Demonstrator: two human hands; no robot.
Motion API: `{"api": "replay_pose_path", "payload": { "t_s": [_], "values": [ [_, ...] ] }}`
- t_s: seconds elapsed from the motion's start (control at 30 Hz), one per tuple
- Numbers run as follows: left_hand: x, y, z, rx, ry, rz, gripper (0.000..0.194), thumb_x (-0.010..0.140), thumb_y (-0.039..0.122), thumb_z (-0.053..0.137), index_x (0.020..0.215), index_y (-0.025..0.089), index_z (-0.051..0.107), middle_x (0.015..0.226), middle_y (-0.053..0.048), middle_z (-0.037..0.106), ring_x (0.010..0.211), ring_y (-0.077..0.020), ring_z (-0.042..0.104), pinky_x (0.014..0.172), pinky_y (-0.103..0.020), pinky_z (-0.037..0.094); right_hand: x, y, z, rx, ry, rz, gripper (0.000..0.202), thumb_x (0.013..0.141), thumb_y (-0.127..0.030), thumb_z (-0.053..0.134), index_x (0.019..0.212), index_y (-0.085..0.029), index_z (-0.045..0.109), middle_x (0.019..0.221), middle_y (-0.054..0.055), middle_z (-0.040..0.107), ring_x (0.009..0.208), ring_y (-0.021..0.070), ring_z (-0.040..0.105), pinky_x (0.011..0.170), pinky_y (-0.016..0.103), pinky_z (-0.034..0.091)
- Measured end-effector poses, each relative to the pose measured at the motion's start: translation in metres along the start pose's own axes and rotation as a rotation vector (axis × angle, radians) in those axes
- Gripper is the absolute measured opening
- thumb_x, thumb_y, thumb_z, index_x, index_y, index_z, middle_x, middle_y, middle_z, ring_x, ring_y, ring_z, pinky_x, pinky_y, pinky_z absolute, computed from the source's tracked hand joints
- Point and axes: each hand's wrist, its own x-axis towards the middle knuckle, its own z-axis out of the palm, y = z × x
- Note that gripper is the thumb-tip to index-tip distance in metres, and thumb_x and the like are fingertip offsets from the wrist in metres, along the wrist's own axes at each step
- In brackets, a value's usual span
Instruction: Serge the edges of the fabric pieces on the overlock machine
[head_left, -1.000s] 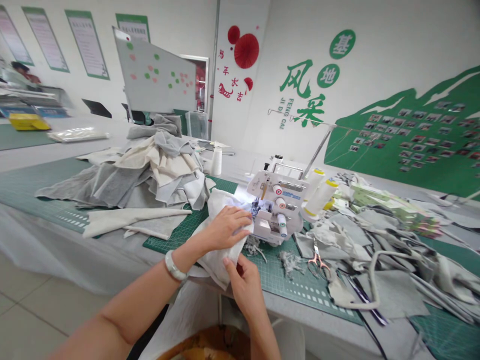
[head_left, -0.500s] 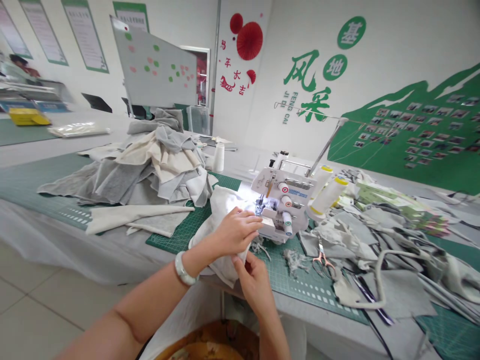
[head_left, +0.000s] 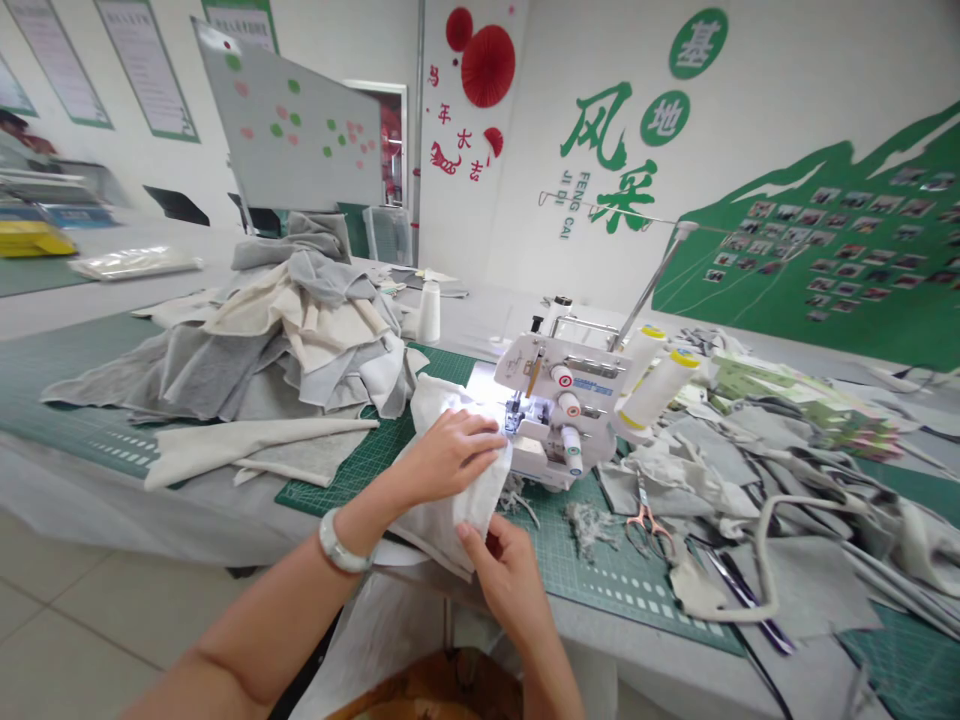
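A white overlock sewing machine stands on the green cutting mat, its lamp lit over the needle area. White fabric lies at the left of the machine, one edge close to the presser foot. My left hand, with a pale bangle on its wrist, rests flat on this fabric, fingers stretched toward the machine. Nearer to me, my right hand pinches the fabric's right edge between thumb and fingers. Grey lint and thread scraps lie just below the machine.
A heap of grey and cream fabric pieces fills the left. Thread cones stand behind the machine, another cone to its left. Scissors, lint and fabric scraps lie at right. A person is at the far left.
My left hand has shifted slightly left, away from the machine, and more white fabric shows between my hands. My right hand still pinches the edge. The view has turned a little.
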Motion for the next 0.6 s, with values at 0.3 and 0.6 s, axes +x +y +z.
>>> {"api": "replay_pose_path", "payload": {
  "t_s": [0.3,0.6],
  "values": [
    [-0.0032,-0.0041,-0.001,-0.026,-0.048,-0.009,0.03,0.098,0.031,0.046,0.122,0.029,0.063,0.127,-0.006,0.058,0.12,-0.0244,0.05,0.104,-0.044,0.034,0.0002,0.0058,-0.0029,0.068,-0.04,0.029,0.033,0.087,-0.043,0.056,0.087,-0.012,0.069,0.077,0.003,0.061,0.069,0.0145,0.046,0.063,0.023,0.037],
    [-0.0037,-0.0042,0.002,-0.034,-0.024,-0.022,0.03,0.097,0.03,0.046,0.121,0.029,0.064,0.127,-0.006,0.058,0.12,-0.0246,0.05,0.105,-0.045,0.033,0.0015,0.0075,-0.004,0.044,-0.058,0.032,0.035,0.088,-0.045,0.055,0.085,-0.012,0.068,0.075,0.002,0.059,0.067,0.0137,0.044,0.063,0.024,0.037]
  ]
}}
